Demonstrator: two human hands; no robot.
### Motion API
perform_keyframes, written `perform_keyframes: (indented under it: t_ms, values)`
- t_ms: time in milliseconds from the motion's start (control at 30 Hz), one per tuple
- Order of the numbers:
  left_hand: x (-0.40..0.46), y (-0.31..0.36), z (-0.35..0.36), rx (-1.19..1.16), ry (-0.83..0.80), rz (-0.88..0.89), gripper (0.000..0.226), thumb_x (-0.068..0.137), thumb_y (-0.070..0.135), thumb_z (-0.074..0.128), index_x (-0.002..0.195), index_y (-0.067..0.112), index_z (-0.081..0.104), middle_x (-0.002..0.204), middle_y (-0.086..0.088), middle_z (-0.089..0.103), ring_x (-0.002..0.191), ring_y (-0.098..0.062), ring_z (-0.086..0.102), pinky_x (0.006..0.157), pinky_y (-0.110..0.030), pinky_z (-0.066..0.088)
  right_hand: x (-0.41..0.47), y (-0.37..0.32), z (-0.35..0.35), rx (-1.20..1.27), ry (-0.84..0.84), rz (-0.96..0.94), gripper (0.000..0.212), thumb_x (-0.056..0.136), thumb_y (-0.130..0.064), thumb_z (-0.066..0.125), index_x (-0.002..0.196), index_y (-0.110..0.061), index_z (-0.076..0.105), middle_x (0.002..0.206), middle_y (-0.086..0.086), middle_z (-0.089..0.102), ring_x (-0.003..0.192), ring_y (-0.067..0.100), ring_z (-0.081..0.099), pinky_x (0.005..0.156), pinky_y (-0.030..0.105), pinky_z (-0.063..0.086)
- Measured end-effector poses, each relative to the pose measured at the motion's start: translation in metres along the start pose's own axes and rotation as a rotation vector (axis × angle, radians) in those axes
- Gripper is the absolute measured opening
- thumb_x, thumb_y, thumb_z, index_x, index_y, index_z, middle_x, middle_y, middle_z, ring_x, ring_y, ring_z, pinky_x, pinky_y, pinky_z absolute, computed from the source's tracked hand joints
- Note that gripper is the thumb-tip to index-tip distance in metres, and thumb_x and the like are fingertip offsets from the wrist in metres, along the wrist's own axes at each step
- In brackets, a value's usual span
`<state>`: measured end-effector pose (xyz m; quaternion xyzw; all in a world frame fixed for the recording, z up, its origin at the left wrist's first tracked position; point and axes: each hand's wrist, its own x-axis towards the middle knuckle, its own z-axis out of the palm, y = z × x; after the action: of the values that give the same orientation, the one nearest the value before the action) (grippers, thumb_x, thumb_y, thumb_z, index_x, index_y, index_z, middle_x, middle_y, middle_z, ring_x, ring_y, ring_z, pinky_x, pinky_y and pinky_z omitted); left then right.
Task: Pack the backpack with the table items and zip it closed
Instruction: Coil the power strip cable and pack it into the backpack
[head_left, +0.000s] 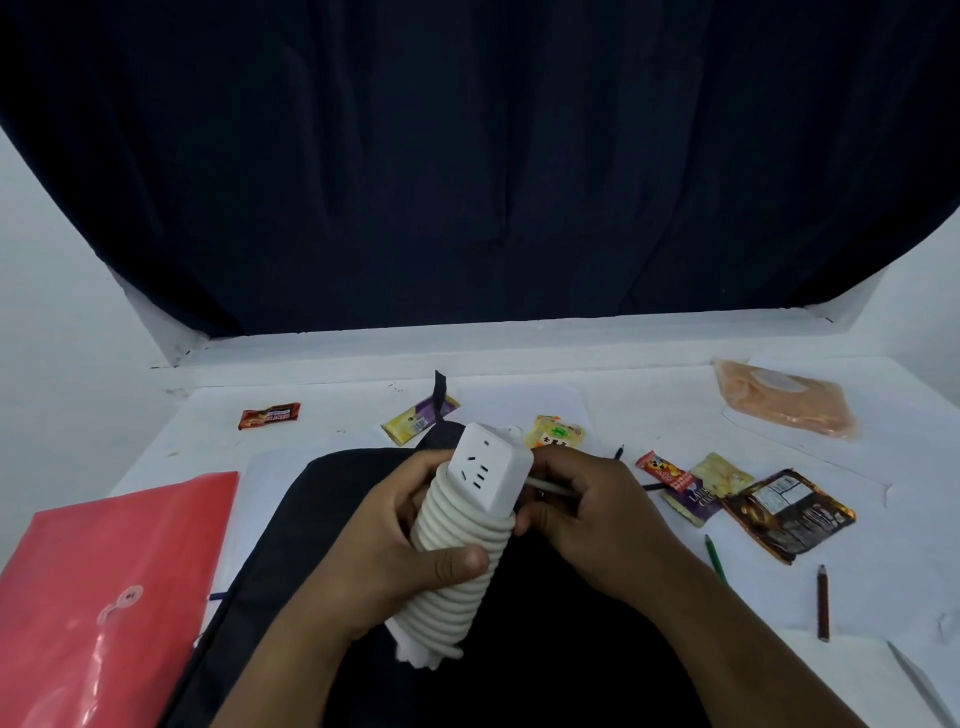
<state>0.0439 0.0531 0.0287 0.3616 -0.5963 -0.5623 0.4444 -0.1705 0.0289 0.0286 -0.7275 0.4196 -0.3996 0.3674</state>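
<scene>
White plastic caught the eye first: a power strip (485, 470) with its own cord (457, 551) wound in tight coils around its body, held above the dark backpack (311, 519) that lay flat on the white table (597, 410). The left hand (395, 551) gripped the coiled part from the side, thumb pressed across the loops and fingers curled behind. The right hand (587, 514) was curled at the strip's other side, its fingers closed around a thin pale stick-like thing (possibly a pencil; it could not be told for certain) and touching the cord's upper turns.

Left of the backpack lay a red folder (104, 597) with a button clasp. Farther back were a small red snack packet (269, 415), a yellow-and-purple packet (418, 420) and a yellow packet (556, 432). To the right lay a cluster of snack wrappers (696, 486) beside a dark brown pouch (789, 514), with a green pencil (716, 558) and a brown pencil (823, 603) nearer the table's front. An orange-filled clear bag (787, 397) sat at the far right corner.
</scene>
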Motion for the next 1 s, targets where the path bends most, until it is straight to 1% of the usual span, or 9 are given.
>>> perform_keyframes:
  t_ms: [67,167,300,400,533,567,700,833,1000]
  values:
    - [0.001,-0.002,-0.002,0.044,0.030,-0.014,0.079,0.058,0.044,0.095,0.126,0.024,0.059,0.115,-0.016,0.070,0.103,-0.033,0.069,0.085,-0.038,0.056,0.000,-0.001,0.000,-0.021,-0.010,-0.027,0.043,0.081,0.002,0.073,0.113,-0.026,0.072,0.105,-0.022,0.073,0.103,-0.004,0.066,0.088,0.014,0.049]
    - [0.000,-0.008,0.002,0.084,0.035,-0.060,0.077,0.066,0.056,0.088,0.131,0.036,0.053,0.118,-0.009,0.067,0.106,-0.036,0.067,0.089,-0.046,0.057,0.003,0.000,0.000,-0.038,0.004,-0.070,0.047,0.086,0.002,0.069,0.117,-0.033,0.070,0.111,-0.028,0.070,0.109,-0.007,0.064,0.091,0.013,0.048]
    - [0.000,-0.009,0.007,0.090,0.070,-0.017,0.066,0.081,0.060,0.072,0.138,0.031,0.054,0.129,-0.005,0.065,0.117,-0.024,0.064,0.096,-0.036,0.054,0.003,0.004,-0.001,-0.064,-0.006,-0.069,0.044,0.087,-0.004,0.072,0.121,-0.033,0.069,0.114,-0.028,0.069,0.112,-0.007,0.062,0.095,0.016,0.048]
    - [0.001,-0.007,0.010,0.131,0.138,-0.005,0.049,0.082,0.049,0.069,0.125,0.026,0.064,0.115,-0.005,0.070,0.103,-0.022,0.069,0.083,-0.031,0.056,0.000,0.005,0.000,-0.093,-0.016,-0.075,0.043,0.088,-0.010,0.072,0.125,-0.032,0.068,0.116,-0.028,0.068,0.113,-0.008,0.061,0.096,0.018,0.048]
    - [0.000,-0.005,0.015,0.260,0.336,-0.001,0.050,0.070,0.058,0.067,0.110,0.027,0.064,0.096,0.007,0.072,0.082,-0.010,0.070,0.067,-0.022,0.054,0.001,0.010,-0.009,-0.304,-0.012,0.112,0.040,0.074,-0.066,0.067,0.104,-0.039,0.070,0.088,-0.019,0.071,0.081,-0.002,0.066,0.078,0.035,0.057]
    - [0.000,-0.004,0.013,0.294,0.409,0.007,0.050,0.068,0.061,0.065,0.106,0.028,0.063,0.093,0.009,0.072,0.077,-0.008,0.069,0.064,-0.022,0.054,0.002,0.014,-0.015,-0.375,-0.043,0.169,0.041,0.073,-0.070,0.063,0.098,-0.039,0.068,0.080,-0.016,0.069,0.072,0.000,0.065,0.072,0.037,0.056]
    - [0.001,0.001,-0.004,0.375,0.642,0.009,0.044,0.072,0.064,0.071,0.101,0.033,0.059,0.089,0.016,0.071,0.074,-0.005,0.068,0.062,-0.020,0.050,-0.001,0.028,-0.036,-0.322,-0.012,0.217,0.013,0.092,-0.048,0.062,0.093,-0.038,0.070,0.078,-0.007,0.071,0.070,0.010,0.066,0.071,0.043,0.056]
    - [0.003,0.003,-0.003,0.437,0.723,0.014,0.046,0.070,0.062,0.064,0.102,0.030,0.057,0.085,0.012,0.069,0.076,0.004,0.065,0.058,-0.008,0.045,-0.004,0.011,-0.030,-0.249,-0.004,0.127,0.040,0.084,-0.061,0.048,0.094,-0.031,0.071,0.078,0.007,0.070,0.073,0.028,0.066,0.066,0.048,0.052]
    - [0.003,0.002,-0.002,0.530,0.691,-0.013,0.039,0.079,0.050,0.072,0.109,0.035,0.051,0.092,0.015,0.068,0.081,0.010,0.063,0.060,-0.004,0.046,-0.002,-0.010,-0.025,-0.307,-0.051,0.020,0.048,0.088,-0.058,0.043,0.089,-0.018,0.070,0.067,0.005,0.061,0.060,0.022,0.057,0.060,0.047,0.049]
